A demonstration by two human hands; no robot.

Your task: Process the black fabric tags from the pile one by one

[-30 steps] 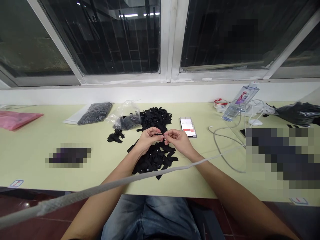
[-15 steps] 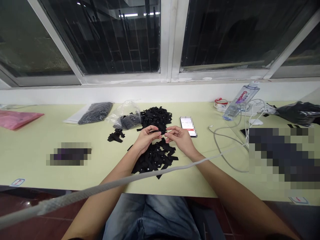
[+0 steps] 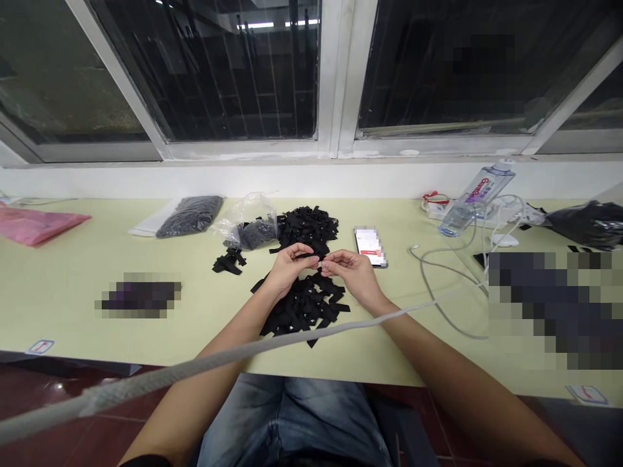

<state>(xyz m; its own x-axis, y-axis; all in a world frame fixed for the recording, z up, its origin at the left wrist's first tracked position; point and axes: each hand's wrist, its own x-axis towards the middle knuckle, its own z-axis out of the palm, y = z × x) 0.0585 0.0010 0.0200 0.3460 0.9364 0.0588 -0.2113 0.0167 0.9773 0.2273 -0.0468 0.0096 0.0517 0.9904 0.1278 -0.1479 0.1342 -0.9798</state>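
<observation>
My left hand [image 3: 291, 264] and my right hand [image 3: 351, 271] meet fingertip to fingertip over the table [image 3: 195, 324]. The left fingers pinch a small black strip, partly hidden by them. The right thumb and fingers are pinched close beside its end; what they hold is too small to make out. Behind the hands lies a heap of black strips [image 3: 309, 224]. A second heap of black strips [image 3: 304, 305], with small shiny bits on it, lies nearer, below my hands.
To the left are a clear bag [image 3: 253, 230], a few loose strips [image 3: 228, 261], a filled dark bag [image 3: 191, 216] and a pink bag [image 3: 39, 224]. A phone [image 3: 370, 248], bottle [image 3: 477, 198] and cables stand right. A grey cord [image 3: 272, 342] crosses above my forearms.
The whole view has shifted slightly, moving the scene a little to the right. Both hands remain together over the heaps, with the fingers moved only slightly.
</observation>
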